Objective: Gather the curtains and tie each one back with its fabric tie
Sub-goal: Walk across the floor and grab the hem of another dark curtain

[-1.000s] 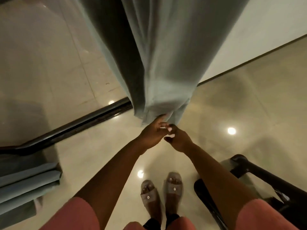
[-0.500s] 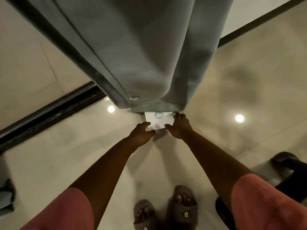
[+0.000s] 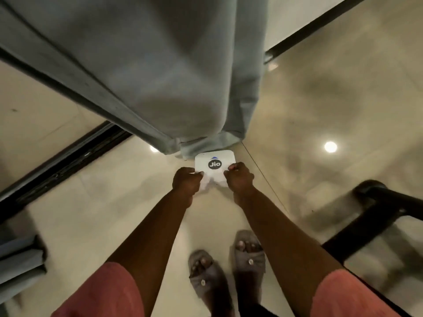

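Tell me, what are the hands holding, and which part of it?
Both hands hold a white Jio box by its near edge: the left hand at one corner, the right hand at the other.

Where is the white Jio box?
In the head view the box sits mid-frame, just below the curtain hem, gripped between the left hand and right hand.

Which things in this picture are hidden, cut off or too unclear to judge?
Head view only:
- Curtain: top cut off by the frame; no tie visible.
- White Jio box: near edge hidden by the left hand and right hand.
- Black frame: blurred, cut off at right.
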